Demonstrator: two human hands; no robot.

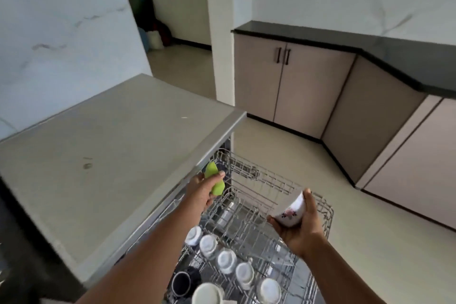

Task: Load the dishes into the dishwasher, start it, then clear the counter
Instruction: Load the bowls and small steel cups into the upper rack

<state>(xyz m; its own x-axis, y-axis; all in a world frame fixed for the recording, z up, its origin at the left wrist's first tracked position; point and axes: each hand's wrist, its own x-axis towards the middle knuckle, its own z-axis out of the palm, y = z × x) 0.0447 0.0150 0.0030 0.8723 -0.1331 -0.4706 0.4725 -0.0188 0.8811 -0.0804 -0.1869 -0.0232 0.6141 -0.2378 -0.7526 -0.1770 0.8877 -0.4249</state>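
Note:
The dishwasher's upper wire rack (pixel 323 207) is pulled out below the grey counter (pixel 103 145). My left hand (pixel 201 191) holds a small green cup (pixel 214 180) over the rack's far left corner. A white cup with a flower print (pixel 291 212) is gripped in my right hand (pixel 302 227), tilted on its side over the rack's right half. Several white cups (pixel 227 260) stand upside down in a row along the rack's near part. A dark mug (pixel 181 284) sits upright at the near left.
The grey counter runs along the left, against a marble wall. A black-topped counter (pixel 370 44) with beige cabinet doors (pixel 291 86) lines the right. Pale floor lies between them, and a doorway opens at the back.

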